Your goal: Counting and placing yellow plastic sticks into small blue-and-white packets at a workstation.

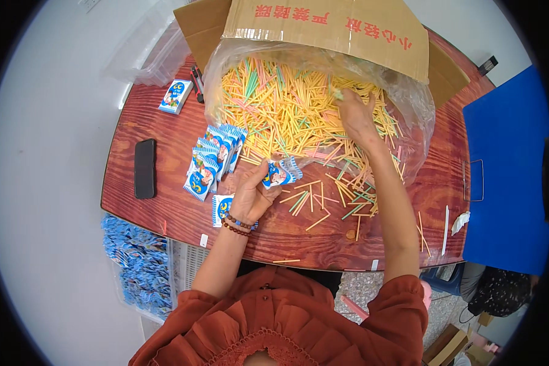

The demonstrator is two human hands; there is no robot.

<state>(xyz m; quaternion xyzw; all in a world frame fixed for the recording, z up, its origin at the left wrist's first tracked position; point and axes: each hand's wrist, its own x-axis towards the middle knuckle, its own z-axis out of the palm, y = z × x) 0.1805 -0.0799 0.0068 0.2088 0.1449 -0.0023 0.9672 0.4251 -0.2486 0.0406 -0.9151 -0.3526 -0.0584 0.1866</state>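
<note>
My left hand (255,193), with beaded bracelets at the wrist, pinches a small blue-and-white packet (279,174) at the near edge of the stick pile. Up and to the right, my right hand (356,116) reaches down among thin yellow, pink and green sticks (287,110). Something pale shows at its fingertips; most of its fingers are hidden by the sticks. The pile lies on clear plastic lining in a tipped cardboard box (323,27). Left of my left hand, several similar packets (207,168) overlap in a group. Another packet (221,207) lies partly under that wrist.
Loose sticks (311,201) are scattered over the wooden table (183,128). A black phone (144,169), a utility knife (197,84) and a small blue-and-white pack (175,96) lie at left. A bin of blue packets (143,268) stands below the table's left edge. A blue panel (509,171) borders the right side.
</note>
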